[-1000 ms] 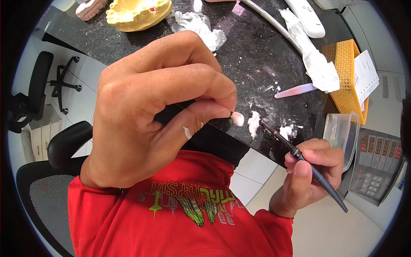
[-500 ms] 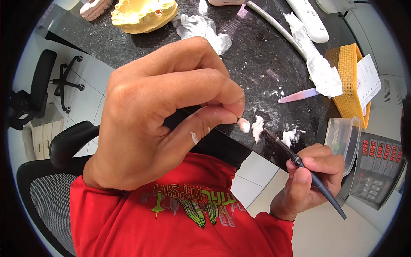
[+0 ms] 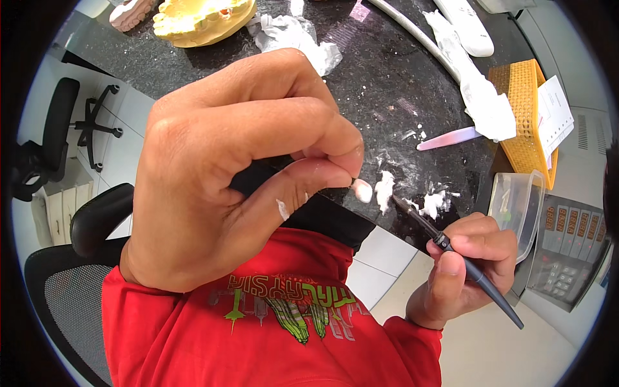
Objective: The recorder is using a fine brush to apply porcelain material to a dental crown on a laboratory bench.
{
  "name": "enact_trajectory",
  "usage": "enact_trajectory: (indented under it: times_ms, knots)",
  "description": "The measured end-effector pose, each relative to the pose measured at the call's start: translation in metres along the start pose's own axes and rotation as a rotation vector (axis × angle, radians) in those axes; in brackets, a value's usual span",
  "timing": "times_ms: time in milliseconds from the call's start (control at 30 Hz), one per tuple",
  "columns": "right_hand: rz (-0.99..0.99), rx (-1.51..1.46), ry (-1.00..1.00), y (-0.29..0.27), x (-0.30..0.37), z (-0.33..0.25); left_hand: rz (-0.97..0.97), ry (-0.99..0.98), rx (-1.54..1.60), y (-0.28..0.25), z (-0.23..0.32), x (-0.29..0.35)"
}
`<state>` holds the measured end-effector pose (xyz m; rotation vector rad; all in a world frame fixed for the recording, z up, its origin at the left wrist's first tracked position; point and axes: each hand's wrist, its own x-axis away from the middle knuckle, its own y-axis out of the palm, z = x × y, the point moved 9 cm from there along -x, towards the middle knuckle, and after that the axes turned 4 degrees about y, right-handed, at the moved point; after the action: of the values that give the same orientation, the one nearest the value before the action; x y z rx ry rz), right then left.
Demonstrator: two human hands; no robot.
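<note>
My left hand (image 3: pixel 238 155) is large in the middle of the view, thumb and forefinger pinched together. Between their tips is the end of a small whitish-pink tooth crown (image 3: pixel 363 191); its held end is hidden. In my right hand (image 3: pixel 471 264), at the lower right, is a slim dark brush (image 3: pixel 480 277), gripped like a pen and slanting up to the left. Its tip lies between the crown and a dab of white paste (image 3: pixel 431 205). Another white dab (image 3: pixel 384 191) sits just right of the crown, apart from it.
A yellow dental model (image 3: pixel 203 26) and crumpled tissue (image 3: pixel 293 42) lie on the dark speckled worktop (image 3: pixel 380 97). To the right are a pinkish-purple pointed strip (image 3: pixel 448 138), a yellow woven basket (image 3: pixel 525 122), a clear plastic box (image 3: pixel 519 206) and a panel with displays (image 3: pixel 567 251).
The whole view has shifted slightly, so the worktop things sit a little higher and further left. My left hand appears slightly further left; both holds are the same.
</note>
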<state>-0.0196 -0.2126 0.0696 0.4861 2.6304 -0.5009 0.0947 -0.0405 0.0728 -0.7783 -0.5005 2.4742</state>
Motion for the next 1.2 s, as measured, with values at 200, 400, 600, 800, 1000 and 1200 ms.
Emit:
enact_trajectory:
  times_ms: [200, 400, 600, 800, 1000, 1200]
  knots:
    - [0.018, -0.065, -0.118, -0.004, 0.000, -0.010, 0.015, 0.002, 0.058, -0.001, -0.002, 0.003]
    - [-0.158, -0.008, -0.117, 0.017, -0.004, -0.014, 0.009, 0.024, 0.083, -0.001, -0.003, 0.004]
    - [-0.192, -0.164, -0.195, 0.021, -0.008, -0.018, -0.036, 0.002, 0.092, -0.001, -0.006, 0.005]
    - [-0.198, -0.122, -0.178, 0.022, -0.008, -0.017, -0.021, 0.055, 0.085, -0.001, -0.004, 0.005]
    - [-0.190, -0.103, -0.160, 0.023, -0.006, -0.016, -0.024, 0.053, 0.092, -0.001, -0.006, 0.005]
    - [-0.194, -0.110, -0.167, 0.020, -0.007, -0.017, 0.002, 0.056, 0.107, -0.001, -0.005, 0.005]
